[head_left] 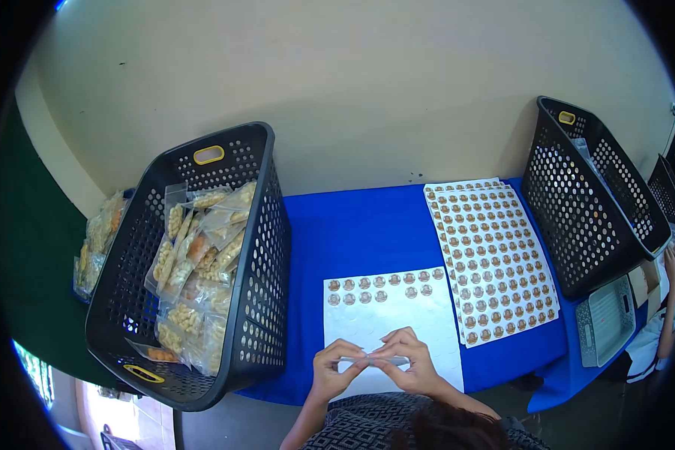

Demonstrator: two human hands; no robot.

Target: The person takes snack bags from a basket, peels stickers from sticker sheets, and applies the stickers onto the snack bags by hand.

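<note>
Pinching a small clear packet [373, 361], both hands [340, 369] [406, 361] hold thumbs and fingertips nearly closed

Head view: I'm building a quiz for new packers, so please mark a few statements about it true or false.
1. The large basket on the left holds clear bags. True.
2. The tablecloth is red. False: it is blue.
3. The left hand and right hand together hold a thin pale item. True.
4. Round stickers fill the sheet nearest the hands. False: they show only in two rows.
</note>
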